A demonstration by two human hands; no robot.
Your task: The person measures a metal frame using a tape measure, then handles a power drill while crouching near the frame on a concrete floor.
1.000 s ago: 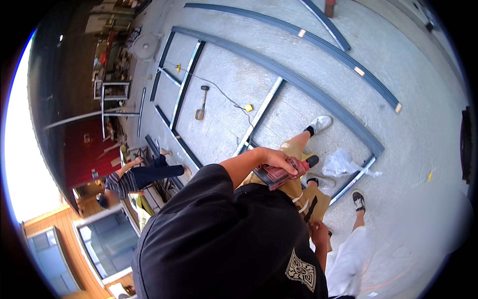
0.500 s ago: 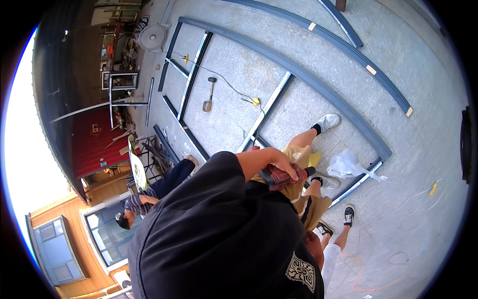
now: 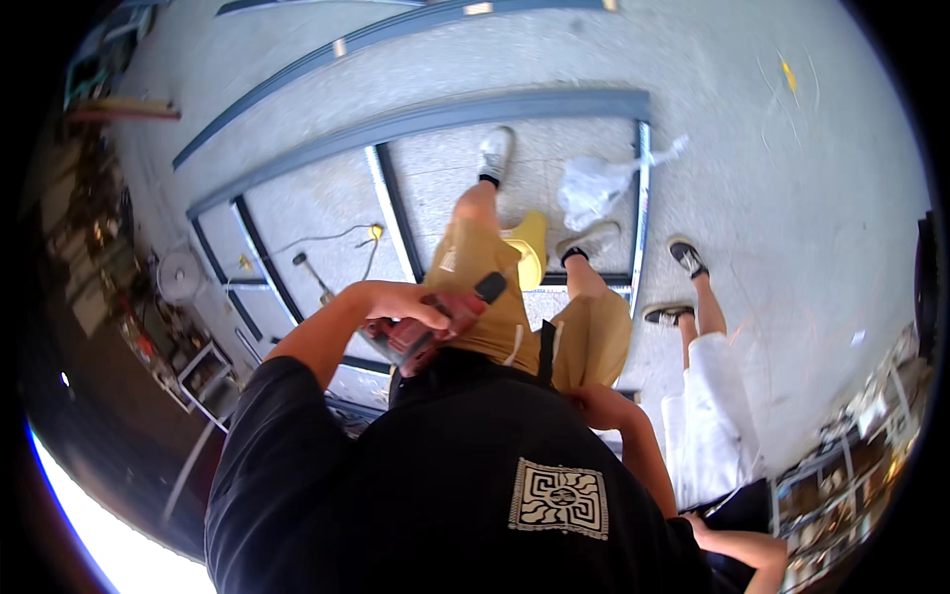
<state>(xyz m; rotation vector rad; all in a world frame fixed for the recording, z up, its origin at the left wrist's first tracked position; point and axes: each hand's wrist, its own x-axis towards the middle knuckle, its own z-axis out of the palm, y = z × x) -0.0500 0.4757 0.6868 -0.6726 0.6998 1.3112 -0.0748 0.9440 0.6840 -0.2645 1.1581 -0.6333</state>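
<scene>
My left hand (image 3: pixel 401 300) is closed around a red and black cordless drill (image 3: pixel 421 332), held in front of my waist with its dark chuck pointing up and right. My right hand (image 3: pixel 597 406) rests against the right hip of my tan shorts (image 3: pixel 594 342); its fingers are mostly hidden. Beneath me on the concrete lies a large frame of dark grey metal bars (image 3: pixel 426 117). A yellow plastic thing (image 3: pixel 531 252) is between my legs, its kind unclear. Near my right foot a clear plastic bag (image 3: pixel 592 188) lies inside the frame and trails over its end bar.
At my right stands another person in white shorts (image 3: pixel 714 416), feet beside the frame. A mallet (image 3: pixel 309 272) and a cable with a yellow plug (image 3: pixel 375 232) lie within the frame. Another long bar (image 3: pixel 297 69) lies beyond. A fan (image 3: pixel 180 275) stands at left.
My view has swung to the right, so the frame now lies across ahead of me. The drill stays in my left hand. My right hand shows more clearly at my hip.
</scene>
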